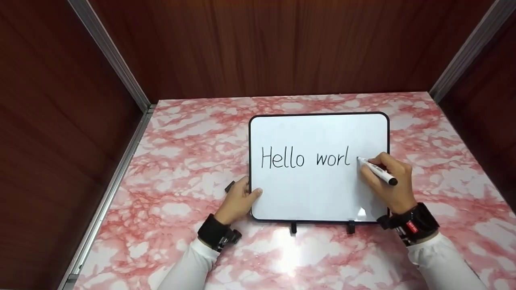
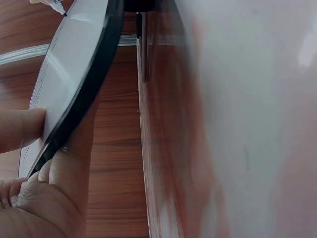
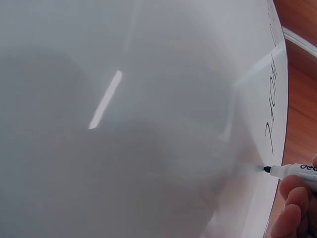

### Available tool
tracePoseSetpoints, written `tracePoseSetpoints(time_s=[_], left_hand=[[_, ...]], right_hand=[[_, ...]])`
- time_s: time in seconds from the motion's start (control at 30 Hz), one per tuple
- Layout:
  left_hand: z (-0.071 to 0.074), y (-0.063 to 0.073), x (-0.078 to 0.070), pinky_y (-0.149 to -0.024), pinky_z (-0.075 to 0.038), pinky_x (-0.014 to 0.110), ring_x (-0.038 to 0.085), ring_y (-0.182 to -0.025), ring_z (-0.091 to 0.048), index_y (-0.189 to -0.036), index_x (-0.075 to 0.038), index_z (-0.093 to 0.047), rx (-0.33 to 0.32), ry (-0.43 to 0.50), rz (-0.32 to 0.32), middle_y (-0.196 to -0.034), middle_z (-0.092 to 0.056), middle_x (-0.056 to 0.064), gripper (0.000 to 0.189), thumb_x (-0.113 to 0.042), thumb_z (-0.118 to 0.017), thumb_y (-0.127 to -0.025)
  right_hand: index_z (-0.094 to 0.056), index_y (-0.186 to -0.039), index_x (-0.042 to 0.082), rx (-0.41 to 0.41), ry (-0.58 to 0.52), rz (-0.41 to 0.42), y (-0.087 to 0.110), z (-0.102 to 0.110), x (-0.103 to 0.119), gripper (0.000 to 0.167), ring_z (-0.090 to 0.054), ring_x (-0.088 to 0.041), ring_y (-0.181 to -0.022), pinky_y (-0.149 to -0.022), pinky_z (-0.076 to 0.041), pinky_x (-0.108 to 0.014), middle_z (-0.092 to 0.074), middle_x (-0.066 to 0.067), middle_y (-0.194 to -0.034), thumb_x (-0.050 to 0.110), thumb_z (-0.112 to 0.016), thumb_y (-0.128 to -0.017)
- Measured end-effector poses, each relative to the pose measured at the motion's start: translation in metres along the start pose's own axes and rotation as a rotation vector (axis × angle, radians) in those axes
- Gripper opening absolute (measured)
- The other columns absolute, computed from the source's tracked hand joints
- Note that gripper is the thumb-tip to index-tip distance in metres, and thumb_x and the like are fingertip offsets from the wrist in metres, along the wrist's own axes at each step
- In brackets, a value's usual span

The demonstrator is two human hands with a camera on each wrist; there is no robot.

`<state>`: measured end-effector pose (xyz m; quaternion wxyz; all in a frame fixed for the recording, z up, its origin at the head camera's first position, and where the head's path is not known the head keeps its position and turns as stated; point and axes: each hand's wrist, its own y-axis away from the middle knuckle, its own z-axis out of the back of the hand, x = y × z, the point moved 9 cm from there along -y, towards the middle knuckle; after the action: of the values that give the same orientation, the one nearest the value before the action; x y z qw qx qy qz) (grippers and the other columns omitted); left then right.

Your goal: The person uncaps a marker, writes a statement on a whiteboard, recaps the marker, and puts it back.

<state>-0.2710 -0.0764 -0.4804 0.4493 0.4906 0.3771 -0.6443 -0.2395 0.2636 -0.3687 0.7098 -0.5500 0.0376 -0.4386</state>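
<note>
A whiteboard with a black rim stands propped on the table and bears the handwritten words "Hello worl" in black. My left hand grips its lower left edge, thumb on the white face and fingers behind the rim, as the left wrist view shows. In my right hand a white marker with a black end is pinched. Its dark tip is right at the board's surface, just right of the letter "l". The right wrist view shows the marker close up, the fingertips around its barrel.
Two black feet stick out under the board's lower edge. The table has a red and white marbled top. Dark wooden panels with metal corner strips enclose it at the back and both sides. Both wrists wear black straps with cameras.
</note>
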Motion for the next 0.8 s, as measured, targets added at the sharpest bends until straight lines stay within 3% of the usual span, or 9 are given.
tracePoseSetpoints(time_s=[0.23, 0.53, 0.8], left_hand=[[0.001, 0.0, 0.001, -0.068, -0.059, 0.04, 0.031, -0.079, -0.069, -0.118, 0.005, -0.056, -0.007, 0.002, 0.011, -0.096, -0.07, 0.018, 0.026, -0.003, -0.06, -0.094], [0.0, 0.0, 0.001, -0.069, -0.059, 0.041, 0.032, -0.08, -0.069, -0.121, 0.005, -0.055, 0.0, 0.007, 0.024, -0.098, -0.069, 0.02, 0.028, -0.003, -0.06, -0.094], [-0.001, -0.012, 0.035, -0.067, -0.059, 0.039, 0.027, -0.079, -0.07, -0.122, 0.0, -0.055, -0.014, 0.004, 0.033, -0.098, -0.07, 0.016, 0.029, -0.008, -0.061, -0.095]], right_hand=[[-0.065, -0.072, 0.004, 0.017, 0.006, -0.04, 0.007, -0.006, -0.025, 0.01, -0.05, -0.005, -0.05, -0.047, -0.037, -0.011, -0.064, 0.001, -0.063, -0.001, -0.074, -0.071], [-0.065, -0.074, 0.005, 0.05, 0.0, -0.039, 0.005, -0.011, -0.023, 0.009, -0.052, -0.005, -0.052, -0.048, -0.04, -0.012, -0.066, 0.001, -0.065, 0.004, -0.074, -0.075], [-0.064, -0.071, 0.006, 0.08, -0.002, -0.004, 0.007, -0.015, -0.017, 0.01, -0.048, -0.005, -0.049, -0.045, -0.036, -0.014, -0.061, 0.005, -0.06, 0.002, -0.073, -0.074]])
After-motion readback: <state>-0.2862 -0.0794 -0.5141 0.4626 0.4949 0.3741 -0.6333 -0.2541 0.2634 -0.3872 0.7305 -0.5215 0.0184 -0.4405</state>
